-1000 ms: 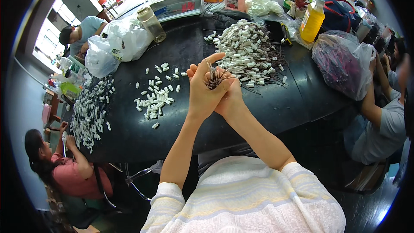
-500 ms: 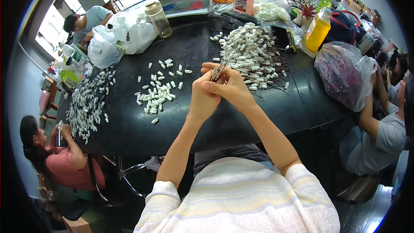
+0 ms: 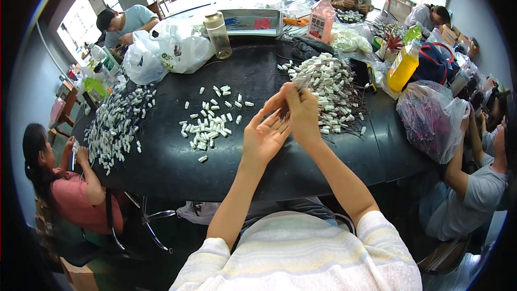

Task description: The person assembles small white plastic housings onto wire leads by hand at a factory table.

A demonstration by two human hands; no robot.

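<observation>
My right hand (image 3: 304, 116) is closed around a bunch of thin brown wires (image 3: 284, 113), whose ends point down toward my other palm. Just left of it, my left hand (image 3: 266, 139) lies palm up with fingers stretched out, the fingertips at the bunch. Behind my right hand rises a big heap of white connectors with brown wires (image 3: 334, 86). A smaller scatter of loose white connectors (image 3: 210, 129) lies on the black table (image 3: 253, 175), to the left of my hands.
Another pile of white connectors with dark wires (image 3: 116, 129) is at the left, by a person in red (image 3: 81, 199). Plastic bags (image 3: 186, 48), a brownish jar (image 3: 218, 35), a metal tray (image 3: 250, 32), a pink bottle (image 3: 321, 19) and a yellow bottle (image 3: 404, 67) line the back. Other people sit around.
My hands have come apart from their clasp around the bunch. The left has opened palm up; the right has lifted and turned with the wires. The view has tilted up slightly.
</observation>
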